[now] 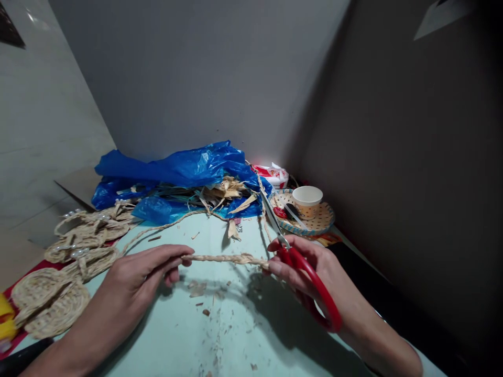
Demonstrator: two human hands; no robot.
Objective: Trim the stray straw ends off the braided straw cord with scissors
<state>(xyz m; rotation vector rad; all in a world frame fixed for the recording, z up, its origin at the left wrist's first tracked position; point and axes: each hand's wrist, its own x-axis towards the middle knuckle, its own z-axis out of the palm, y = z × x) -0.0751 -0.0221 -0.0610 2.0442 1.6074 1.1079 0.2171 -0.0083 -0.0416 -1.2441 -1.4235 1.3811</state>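
A braided straw cord (226, 258) is stretched level between my two hands, above the pale green tabletop. Thumb and fingers of my left hand (147, 272) are closed in a pinch on its left part. At the other side, my right hand (304, 264) pinches the cord between thumb and fingers. That same hand also carries red-handled scissors (320, 293), their blades pointing up and away from me. More of the cord runs back over the table on both sides. Inside my right palm, the exact grip on the scissors is partly hidden.
Blue plastic bags (176, 170) with dry husks (226, 191) lie at the back. A woven tray (328, 217) at back right bears a white cup (307, 196). Woven straw slippers (51, 298) with beads lie left. Husk scraps litter the tabletop (231, 335); grey panels stand behind and right.
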